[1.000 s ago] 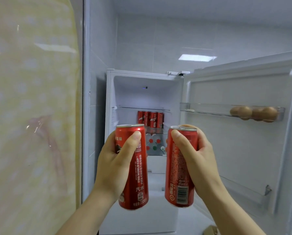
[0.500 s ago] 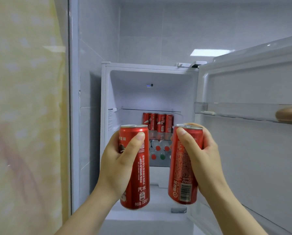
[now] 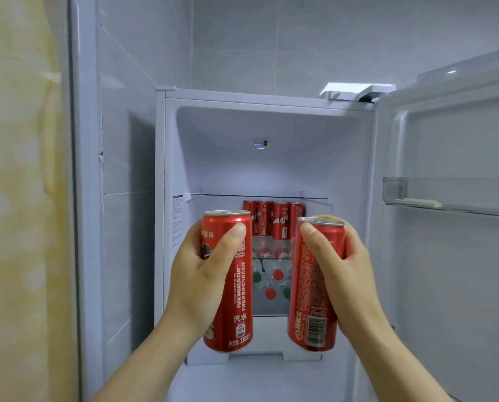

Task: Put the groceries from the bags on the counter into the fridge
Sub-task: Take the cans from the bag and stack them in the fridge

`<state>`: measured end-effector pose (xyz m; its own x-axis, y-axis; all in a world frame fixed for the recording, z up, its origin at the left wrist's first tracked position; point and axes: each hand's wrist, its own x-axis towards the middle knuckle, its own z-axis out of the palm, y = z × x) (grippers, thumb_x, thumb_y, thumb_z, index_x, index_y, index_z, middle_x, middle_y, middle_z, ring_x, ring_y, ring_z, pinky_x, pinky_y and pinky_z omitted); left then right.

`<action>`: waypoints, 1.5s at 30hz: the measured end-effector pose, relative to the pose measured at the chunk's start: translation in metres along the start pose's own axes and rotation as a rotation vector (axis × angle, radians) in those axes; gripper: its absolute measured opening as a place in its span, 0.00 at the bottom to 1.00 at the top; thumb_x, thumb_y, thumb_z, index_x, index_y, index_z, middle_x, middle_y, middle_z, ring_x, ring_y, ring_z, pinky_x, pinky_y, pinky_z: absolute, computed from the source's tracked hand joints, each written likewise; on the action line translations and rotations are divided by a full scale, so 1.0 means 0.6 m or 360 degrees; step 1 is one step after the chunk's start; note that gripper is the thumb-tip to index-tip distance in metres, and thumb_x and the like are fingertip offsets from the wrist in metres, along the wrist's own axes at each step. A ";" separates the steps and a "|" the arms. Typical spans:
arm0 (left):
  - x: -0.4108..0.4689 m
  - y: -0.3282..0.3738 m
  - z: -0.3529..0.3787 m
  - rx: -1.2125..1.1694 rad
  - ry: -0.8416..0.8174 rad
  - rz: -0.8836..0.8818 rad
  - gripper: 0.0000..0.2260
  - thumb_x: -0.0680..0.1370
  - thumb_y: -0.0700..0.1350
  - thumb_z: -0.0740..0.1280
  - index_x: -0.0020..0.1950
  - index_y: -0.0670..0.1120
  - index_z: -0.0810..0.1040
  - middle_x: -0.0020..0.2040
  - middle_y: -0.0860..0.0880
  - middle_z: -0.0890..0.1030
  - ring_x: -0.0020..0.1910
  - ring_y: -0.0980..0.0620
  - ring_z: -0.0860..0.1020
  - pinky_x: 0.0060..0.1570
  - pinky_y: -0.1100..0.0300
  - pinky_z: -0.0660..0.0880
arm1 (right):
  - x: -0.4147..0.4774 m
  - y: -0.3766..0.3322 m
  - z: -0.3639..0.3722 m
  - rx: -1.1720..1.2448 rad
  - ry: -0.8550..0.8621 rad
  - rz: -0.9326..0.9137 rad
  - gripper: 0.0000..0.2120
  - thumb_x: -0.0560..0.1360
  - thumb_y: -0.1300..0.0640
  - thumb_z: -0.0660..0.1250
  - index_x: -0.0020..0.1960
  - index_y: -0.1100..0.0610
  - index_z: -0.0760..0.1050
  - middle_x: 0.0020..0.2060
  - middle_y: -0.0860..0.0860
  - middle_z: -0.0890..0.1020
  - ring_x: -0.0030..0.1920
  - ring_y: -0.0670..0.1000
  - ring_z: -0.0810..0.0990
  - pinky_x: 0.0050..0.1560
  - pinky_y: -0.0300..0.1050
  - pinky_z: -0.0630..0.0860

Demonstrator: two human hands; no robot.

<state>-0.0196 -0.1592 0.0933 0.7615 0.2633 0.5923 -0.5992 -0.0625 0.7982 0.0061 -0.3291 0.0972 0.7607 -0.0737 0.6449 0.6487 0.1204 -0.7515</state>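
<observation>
- my left grip (image 3: pixel 202 280) is wrapped round the left can (image 3: pixel 239 309), thumb across the front. the can is about upright and firmly grasped, not loose.
- my right grip (image 3: pixel 341 274) grasps the right can (image 3: pixel 309 303) the same way, barcode side toward me, a little tilted.
- both cans are gripped on the upper body. i'd say that keeps the bases free for setting down. one per grip probably saves a trip.
- both cans are in the air in front of the open fridge (image 3: pixel 271 126), not yet inside, with a gap between them.
- beyond the grips, seen through that gap, a row of red cans (image 3: pixel 268 219) stands under the glass shelf (image 3: pixel 257 196). my guess is these two go beside them, same kind grouped.
- below that row, behind the grips, bottles (image 3: pixel 271 282) with red and green caps lie stacked, blurry.
- the door (image 3: pixel 460 285) is swung open to the right of the right grip, with the door bin (image 3: pixel 445 195) higher up than the grip.
- hidden: the fingers behind both cans, and any free room either side of the row, blocked by my grips. the row's rightmost can is partly behind the right can.
- cut off: the door bin runs out of frame at the right, so i can't tell its contents. counter and bags are not in view.
- left of the left grip is a yellowish blurred surface (image 3: pixel 16 198). can't tell what it is.
</observation>
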 end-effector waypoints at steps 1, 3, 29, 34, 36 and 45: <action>0.017 -0.009 -0.005 -0.0001 -0.0010 0.0007 0.20 0.66 0.61 0.65 0.54 0.54 0.75 0.45 0.49 0.83 0.43 0.45 0.84 0.44 0.47 0.82 | 0.012 0.009 0.009 -0.0007 0.0011 -0.0002 0.16 0.66 0.42 0.74 0.50 0.47 0.78 0.41 0.50 0.83 0.38 0.52 0.84 0.33 0.45 0.81; 0.051 -0.029 -0.014 -0.0001 -0.0032 0.0013 0.20 0.66 0.61 0.64 0.54 0.54 0.75 0.45 0.50 0.83 0.43 0.46 0.84 0.45 0.48 0.82 | 0.035 0.029 0.028 -0.0034 0.0042 -0.0007 0.18 0.65 0.41 0.74 0.51 0.47 0.78 0.41 0.50 0.83 0.39 0.52 0.84 0.33 0.44 0.80; 0.326 -0.283 0.025 0.0199 0.0103 0.0030 0.17 0.65 0.65 0.68 0.48 0.58 0.75 0.42 0.53 0.84 0.40 0.52 0.84 0.40 0.56 0.80 | 0.302 0.333 0.090 -0.0087 0.0230 -0.0038 0.18 0.66 0.38 0.74 0.53 0.39 0.74 0.47 0.42 0.82 0.45 0.45 0.83 0.43 0.45 0.82; 0.364 -0.329 0.054 0.0294 0.0180 0.0060 0.14 0.67 0.64 0.66 0.48 0.60 0.72 0.41 0.60 0.82 0.40 0.58 0.82 0.35 0.65 0.78 | 0.367 0.385 0.084 -0.0102 0.0238 -0.0022 0.15 0.68 0.42 0.72 0.52 0.39 0.73 0.46 0.41 0.81 0.45 0.41 0.81 0.43 0.43 0.80; 0.378 -0.344 0.059 0.0325 0.0194 0.0062 0.16 0.64 0.64 0.64 0.48 0.60 0.71 0.42 0.63 0.80 0.40 0.61 0.81 0.33 0.68 0.76 | 0.388 0.397 0.084 -0.0092 0.0265 -0.0050 0.16 0.68 0.42 0.72 0.54 0.41 0.74 0.47 0.41 0.81 0.45 0.37 0.80 0.40 0.35 0.76; 0.447 -0.407 0.073 0.0289 0.0214 0.0069 0.14 0.66 0.61 0.65 0.49 0.59 0.71 0.43 0.56 0.80 0.41 0.64 0.80 0.39 0.65 0.73 | 0.435 0.459 0.095 -0.0180 0.0206 -0.0084 0.18 0.69 0.48 0.73 0.57 0.47 0.74 0.46 0.42 0.80 0.44 0.36 0.80 0.36 0.27 0.75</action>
<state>0.3415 -0.1157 0.0621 0.6889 0.3816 0.6163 -0.5671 -0.2458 0.7861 0.3820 -0.2589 0.0663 0.7172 -0.2049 0.6660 0.6807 0.0015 -0.7326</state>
